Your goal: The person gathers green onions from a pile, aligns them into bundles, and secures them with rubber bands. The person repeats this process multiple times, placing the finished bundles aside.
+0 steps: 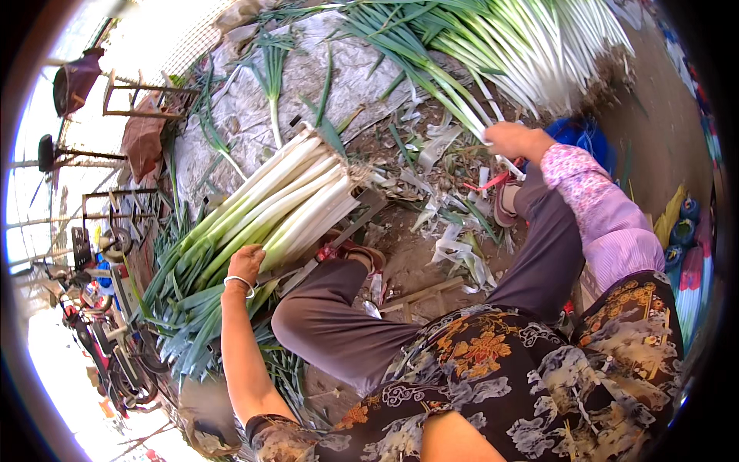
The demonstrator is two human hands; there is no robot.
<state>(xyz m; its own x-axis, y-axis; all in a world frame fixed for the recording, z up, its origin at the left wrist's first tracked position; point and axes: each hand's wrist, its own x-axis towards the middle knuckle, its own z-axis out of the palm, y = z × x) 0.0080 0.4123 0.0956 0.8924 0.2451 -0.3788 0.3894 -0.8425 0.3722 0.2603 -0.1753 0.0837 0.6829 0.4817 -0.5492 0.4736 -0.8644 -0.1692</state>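
A thick bundle of long green onions (288,202) lies on a low stand before me, its white root ends together at the upper right. My left hand (247,267), with a white bangle at the wrist, curls around stalks at the bundle's near side where white turns to green. Out to the right, my right hand (514,141) is closed on the white stem of a long green onion (462,112). Its leaves trail back toward a large heap of long green onions (519,52) with soil on the roots. A red strip (491,180) lies below that hand.
Peeled skins and trimmings (456,254) litter the soil between my shoes. A pale sheet (358,75) with loose stalks spreads ahead. A wooden frame (424,297) lies near my legs. Blue spools (684,231) stand at right; a motorbike (98,346) is at far left.
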